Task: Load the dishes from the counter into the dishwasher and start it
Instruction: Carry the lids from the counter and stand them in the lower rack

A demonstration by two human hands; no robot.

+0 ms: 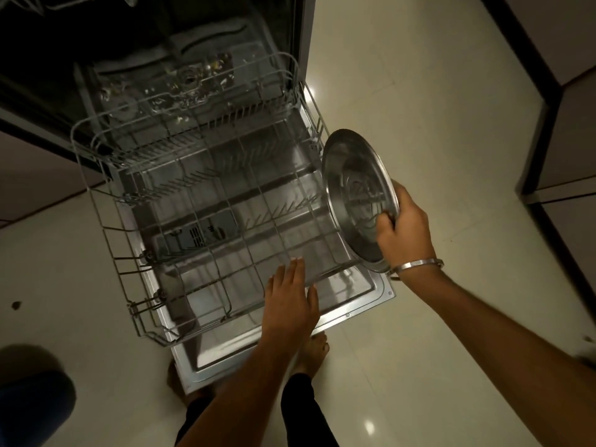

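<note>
I had my right hand (403, 230) curled round the lower edge of a round stainless-steel plate (358, 195), thumb hooked over the rim on the inner face and the other fingers behind it. The plate stood on edge, tilted a little, hanging just outside the right side of the grey wire lower rack (206, 195), which sat pulled out over the open stainless dishwasher door (361, 304). My left hand (290, 295) lay flat with straight fingers close together, near the front right part of the rack; I could not tell whether it touched the wire or only hovered over it. It held nothing.

What mattered for the coming move, as I judged it: the rows of tines lay to the left of the plate, running front to back, and the plate's face was turned toward them. So the plate needed to travel left over the rack's side wall and then down, edge first, between two tines. The right hand was plainly the nearer one and already carried it; the left could steady the rack. The rack looked empty, so loading was barely begun
</note>
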